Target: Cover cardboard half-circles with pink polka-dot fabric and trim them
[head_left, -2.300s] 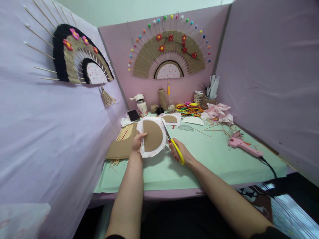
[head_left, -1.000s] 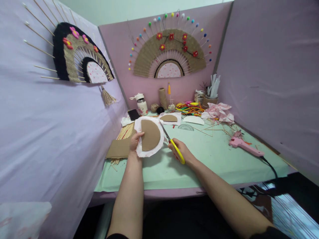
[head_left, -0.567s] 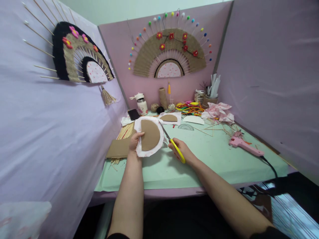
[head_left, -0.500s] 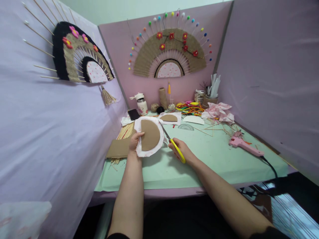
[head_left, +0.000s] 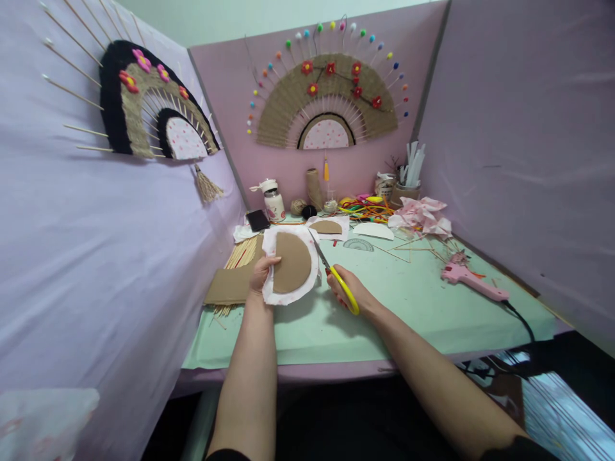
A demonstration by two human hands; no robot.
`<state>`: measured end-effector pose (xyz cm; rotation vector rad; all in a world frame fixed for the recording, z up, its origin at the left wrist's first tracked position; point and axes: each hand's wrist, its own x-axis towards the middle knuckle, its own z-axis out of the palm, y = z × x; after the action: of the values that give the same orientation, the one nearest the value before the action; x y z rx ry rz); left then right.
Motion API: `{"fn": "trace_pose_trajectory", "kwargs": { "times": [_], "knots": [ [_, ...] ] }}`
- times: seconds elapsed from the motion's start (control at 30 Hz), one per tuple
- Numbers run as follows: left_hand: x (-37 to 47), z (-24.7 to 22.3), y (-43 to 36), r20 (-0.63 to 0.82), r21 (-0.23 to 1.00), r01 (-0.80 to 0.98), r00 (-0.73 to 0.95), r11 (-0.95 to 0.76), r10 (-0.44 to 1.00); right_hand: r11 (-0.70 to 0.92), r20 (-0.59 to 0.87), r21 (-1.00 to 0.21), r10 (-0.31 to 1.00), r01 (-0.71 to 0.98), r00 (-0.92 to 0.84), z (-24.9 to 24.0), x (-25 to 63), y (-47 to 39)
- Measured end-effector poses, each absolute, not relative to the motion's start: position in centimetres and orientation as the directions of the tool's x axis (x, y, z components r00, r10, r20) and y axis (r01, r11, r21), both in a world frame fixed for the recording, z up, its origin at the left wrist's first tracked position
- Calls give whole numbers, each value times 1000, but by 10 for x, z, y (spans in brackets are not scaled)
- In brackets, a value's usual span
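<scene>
A brown cardboard half-disc (head_left: 294, 262) lies against a white cloth (head_left: 288, 298) that sticks out all round it as a border. My left hand (head_left: 261, 275) pinches the two at their left edge, thumb on the front, above the table. In my right hand (head_left: 343, 286) is a pair of scissors with yellow handles (head_left: 349, 296). Their blades point up and left, beside the cloth's right edge; whether they touch it I cannot tell. Behind, a second half-disc (head_left: 327, 227) rests on patterned cloth.
On the green table (head_left: 384, 320), a pink glue gun (head_left: 473, 282) with a cord lies at the right. Brown cardboard (head_left: 225, 286) and thin sticks are at the left. A bottle (head_left: 274, 203), a phone (head_left: 258, 221) and crumpled pink cloth (head_left: 423, 216) stand or lie farther back.
The cardboard and cloth have shifted slightly right and turned a little in my left hand. My right hand and the scissors have moved only slightly.
</scene>
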<state>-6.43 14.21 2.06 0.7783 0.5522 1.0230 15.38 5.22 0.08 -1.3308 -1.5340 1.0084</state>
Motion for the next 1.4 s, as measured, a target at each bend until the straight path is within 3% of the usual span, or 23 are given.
{"fn": "trace_pose_trajectory", "kwargs": {
  "times": [1.4],
  "knots": [
    [-64, 22, 139, -60, 813, -503, 427, 292, 902, 51, 41, -967, 998, 248, -46, 4, 156, 53]
  ]
}}
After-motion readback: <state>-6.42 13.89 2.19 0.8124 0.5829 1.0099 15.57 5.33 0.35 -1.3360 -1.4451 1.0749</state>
